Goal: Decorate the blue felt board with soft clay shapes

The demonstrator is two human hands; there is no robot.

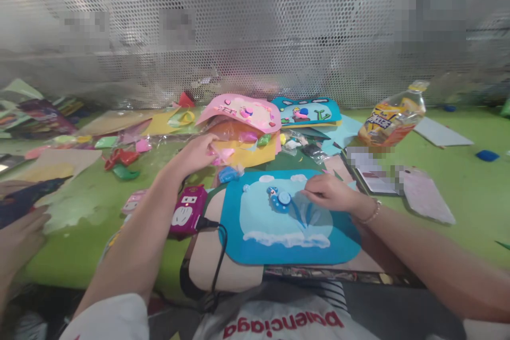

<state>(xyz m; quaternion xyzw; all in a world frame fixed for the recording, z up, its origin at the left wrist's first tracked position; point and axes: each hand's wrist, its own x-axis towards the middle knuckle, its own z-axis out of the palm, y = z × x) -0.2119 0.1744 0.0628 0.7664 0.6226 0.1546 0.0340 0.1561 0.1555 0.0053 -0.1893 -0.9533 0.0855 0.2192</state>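
Note:
A blue felt board with a light blue panel, white clouds and a small blue clay peacock lies in front of me. My right hand rests on its upper right part, fingers drawn together beside the peacock's tail. My left hand reaches forward to a clear bag of coloured clay pieces on yellow paper, fingers curled on pink bits. What the fingers grip is blurred.
A magenta device with a black cable lies left of the board. Pink and blue craft boards lean at the back, a yellow drink bottle at right. Another person's hand holds a dark tool at far left. Perforated metal wall behind.

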